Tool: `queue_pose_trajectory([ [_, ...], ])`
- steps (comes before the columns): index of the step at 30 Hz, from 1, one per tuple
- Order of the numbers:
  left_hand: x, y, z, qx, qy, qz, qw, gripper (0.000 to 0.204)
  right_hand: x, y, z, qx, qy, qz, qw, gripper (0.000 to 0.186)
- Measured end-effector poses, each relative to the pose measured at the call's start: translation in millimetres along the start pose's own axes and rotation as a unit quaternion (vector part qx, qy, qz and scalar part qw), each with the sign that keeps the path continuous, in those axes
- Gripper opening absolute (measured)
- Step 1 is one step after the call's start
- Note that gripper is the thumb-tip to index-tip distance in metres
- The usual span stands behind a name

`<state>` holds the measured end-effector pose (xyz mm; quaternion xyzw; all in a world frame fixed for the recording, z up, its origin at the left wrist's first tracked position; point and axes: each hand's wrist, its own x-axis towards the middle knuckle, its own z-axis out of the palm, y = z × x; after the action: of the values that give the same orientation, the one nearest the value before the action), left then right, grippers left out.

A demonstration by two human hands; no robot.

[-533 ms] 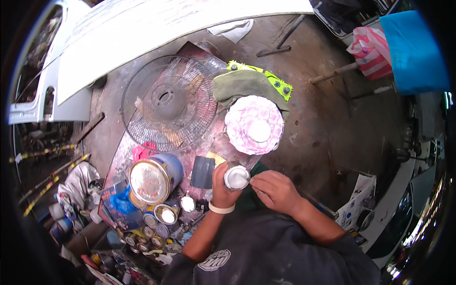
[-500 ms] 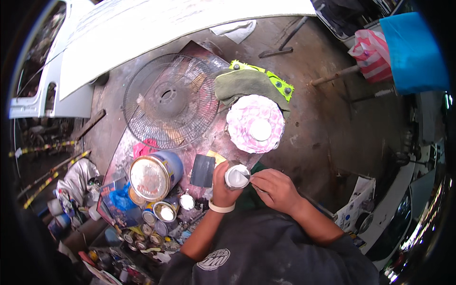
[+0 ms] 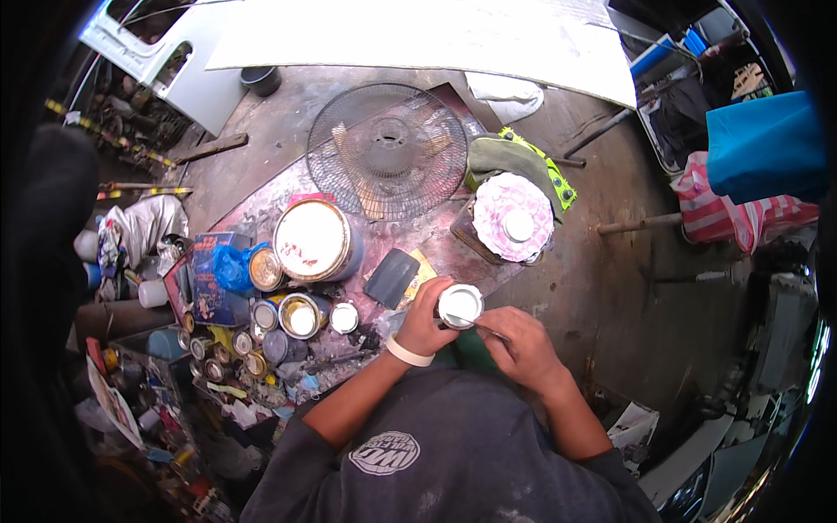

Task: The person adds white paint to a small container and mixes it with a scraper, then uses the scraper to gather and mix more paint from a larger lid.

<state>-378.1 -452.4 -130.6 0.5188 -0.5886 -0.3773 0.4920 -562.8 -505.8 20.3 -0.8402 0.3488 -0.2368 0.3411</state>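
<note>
My left hand (image 3: 422,321) is wrapped around a small open can of white paint (image 3: 460,302), with a pale band on the wrist. In the fingertips of my right hand (image 3: 523,350) is a thin stirring stick (image 3: 468,321), pinched at its end. The stick reaches over the can's near right rim into the white paint; its lower end is hidden there. Just left of the can lie a dark sheet of sandpaper (image 3: 391,278) and a yellowish piece of paper (image 3: 425,272).
A round fan guard (image 3: 388,152) lies on the stained table. Beyond the can stands a container with a pink and white cover (image 3: 513,218). To the left are a large paint can (image 3: 311,240) and several smaller cans. A white panel (image 3: 418,35) spans the far side.
The view has shifted, so the scene sits farther right in the picture. The stick's end, seen before against the paint, is now lower at the can's near rim. Both hands keep their hold.
</note>
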Motion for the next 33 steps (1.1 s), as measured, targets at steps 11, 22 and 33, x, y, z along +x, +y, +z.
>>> queue_pose_trajectory([
  [11, -25.5, 8.3, -14.7, -0.013, 0.004, 0.008, 1.000, 0.084, -1.9, -17.0, 1.7, -0.015, 0.005, -0.018, 1.000, 0.025],
  [22, -30.6, 16.1, -14.4, -0.008, 0.014, 0.023, 1.000, 0.084, 0.4, -29.4, 5.6, -0.035, 0.057, -0.029, 0.997, 0.022],
  [33, -40.9, 15.8, -4.0, 0.008, 0.025, 0.023, 0.999, 0.087, -17.0, -38.6, 10.7, -0.019, 0.030, -0.022, 0.999, 0.021],
])
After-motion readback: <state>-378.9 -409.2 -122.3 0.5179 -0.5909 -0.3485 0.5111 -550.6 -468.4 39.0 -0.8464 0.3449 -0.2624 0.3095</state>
